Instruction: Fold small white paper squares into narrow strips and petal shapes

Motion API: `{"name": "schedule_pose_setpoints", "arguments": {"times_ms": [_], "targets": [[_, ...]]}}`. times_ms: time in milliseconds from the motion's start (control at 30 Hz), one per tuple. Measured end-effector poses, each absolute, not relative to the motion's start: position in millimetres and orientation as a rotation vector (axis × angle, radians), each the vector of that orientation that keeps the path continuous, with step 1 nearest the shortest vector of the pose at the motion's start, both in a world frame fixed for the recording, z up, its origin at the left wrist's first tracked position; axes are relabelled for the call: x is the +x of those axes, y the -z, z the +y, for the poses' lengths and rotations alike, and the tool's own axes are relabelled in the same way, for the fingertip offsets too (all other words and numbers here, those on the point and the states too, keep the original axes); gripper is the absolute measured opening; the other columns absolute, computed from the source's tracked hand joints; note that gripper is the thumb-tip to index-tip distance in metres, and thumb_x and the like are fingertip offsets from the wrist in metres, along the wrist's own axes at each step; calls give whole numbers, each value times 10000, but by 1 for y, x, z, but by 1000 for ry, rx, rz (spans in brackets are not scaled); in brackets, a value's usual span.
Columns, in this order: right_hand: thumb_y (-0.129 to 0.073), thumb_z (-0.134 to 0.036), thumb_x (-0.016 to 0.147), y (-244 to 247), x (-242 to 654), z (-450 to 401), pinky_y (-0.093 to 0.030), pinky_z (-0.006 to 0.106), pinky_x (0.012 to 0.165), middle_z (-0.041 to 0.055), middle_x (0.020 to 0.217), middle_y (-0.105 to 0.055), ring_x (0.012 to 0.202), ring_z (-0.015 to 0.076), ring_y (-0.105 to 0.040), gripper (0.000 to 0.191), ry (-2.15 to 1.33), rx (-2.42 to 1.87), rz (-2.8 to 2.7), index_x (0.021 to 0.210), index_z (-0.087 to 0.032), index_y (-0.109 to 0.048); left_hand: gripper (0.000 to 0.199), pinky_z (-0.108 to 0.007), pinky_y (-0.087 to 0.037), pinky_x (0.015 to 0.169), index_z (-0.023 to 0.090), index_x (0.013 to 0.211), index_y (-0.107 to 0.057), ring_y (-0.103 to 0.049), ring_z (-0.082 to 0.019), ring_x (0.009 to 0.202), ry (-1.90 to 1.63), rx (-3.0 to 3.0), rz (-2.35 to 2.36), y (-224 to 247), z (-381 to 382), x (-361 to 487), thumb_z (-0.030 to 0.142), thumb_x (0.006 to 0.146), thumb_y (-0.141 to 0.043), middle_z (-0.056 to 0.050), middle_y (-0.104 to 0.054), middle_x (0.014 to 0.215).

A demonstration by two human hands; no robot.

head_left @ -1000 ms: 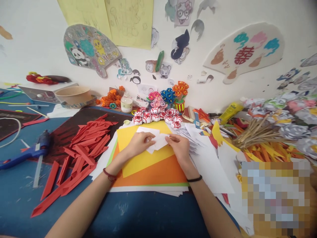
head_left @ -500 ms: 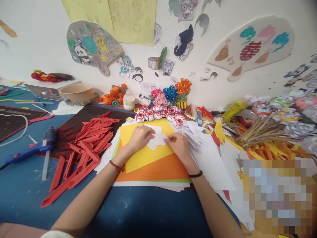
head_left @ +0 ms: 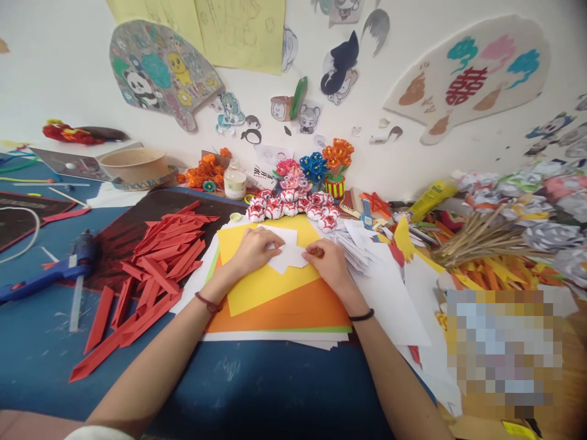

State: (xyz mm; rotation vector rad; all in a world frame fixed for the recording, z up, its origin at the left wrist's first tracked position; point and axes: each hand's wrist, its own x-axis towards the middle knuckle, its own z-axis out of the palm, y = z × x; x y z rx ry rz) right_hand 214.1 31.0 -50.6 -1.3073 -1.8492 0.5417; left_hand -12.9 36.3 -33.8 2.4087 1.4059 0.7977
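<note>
A small white piece of paper [head_left: 290, 256] is held at its two sides, over the yellow sheet [head_left: 257, 284]. My left hand [head_left: 254, 249] pinches its left side, with fingers curled and the thumb in front. At its right edge my right hand [head_left: 326, 260] pinches it between thumb and fingertips. Another white piece of paper [head_left: 285, 236] lies behind it, partly covered by my left fingers. Under the yellow sheet sit an orange sheet [head_left: 279, 311] and further sheets in green and white. Close to my right hand is a stack of white paper pieces [head_left: 355, 252].
Folded red paper strips [head_left: 167, 269] are heaped on the left, with a blue glue gun [head_left: 68, 266] beside them. Red-and-white paper flowers [head_left: 288, 205] and a small jar [head_left: 235, 183] stand behind the sheets. Wooden sticks [head_left: 474, 235] and a yellow tube [head_left: 431, 198] lie on the right.
The camera view has shifted slightly, moving the scene a little left and up. Both hands keep their pinch on the white paper, with the right fingertips slightly shifted at its edge.
</note>
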Motion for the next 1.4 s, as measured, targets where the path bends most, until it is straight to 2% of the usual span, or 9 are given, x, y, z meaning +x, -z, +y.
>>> {"name": "schedule_pose_setpoints", "arguments": {"times_ms": [200,400,533,700,867,1067,1400], "targets": [[-657,-154,754,49,215,30,-456,309,668,41,796,-689,709,186,-595,133,-489,-1245,-1913,863,-189,-727,134,-326,-380,803,223,919,-697,-593,-200,870,-815,2398,1402,35,32,-9,209,824,-605,-18,-719,941],[-655,-132,771,51,215,31,-460,367,765,46,812,-730,807,232,-619,118,-391,-1232,-1926,773,-218,-735,142,-298,-414,778,224,909,-730,-597,-180,813,-876,2364,1349,39,34,-10,245,852,-601,-30,-723,896],[-647,-121,798,50,214,30,-455,361,770,47,830,-728,822,232,-615,119,-339,-1210,-1992,786,-209,-728,180,-334,-393,841,229,976,-726,-577,-206,921,-864,2499,1351,40,34,-10,225,878,-574,-48,-714,973],[-621,-116,840,48,215,26,-446,366,791,55,883,-721,871,241,-597,141,-243,-1174,-2095,890,-200,-722,236,-345,-377,797,232,953,-736,-529,-211,877,-825,2675,1343,39,29,-10,246,931,-502,-55,-717,970],[-547,-121,896,47,215,22,-443,346,789,61,925,-707,900,229,-577,187,-145,-1113,-2187,913,-200,-715,275,-348,-388,784,209,1063,-704,-510,-217,890,-807,2772,1315,36,24,-8,203,941,-457,-77,-708,989],[-482,-94,926,41,213,16,-411,340,757,70,850,-674,875,225,-544,248,73,-1083,-2389,906,-185,-712,303,-344,-364,721,211,1054,-703,-490,-215,845,-674,2923,1316,35,23,-8,145,930,-435,-72,-666,833],[-469,-58,915,37,213,14,-348,349,713,70,783,-619,838,232,-498,247,251,-1063,-2548,888,-166,-690,250,-350,-325,722,200,961,-697,-489,-216,846,-510,3059,1260,27,19,-7,246,968,-451,-74,-655,843]]}}
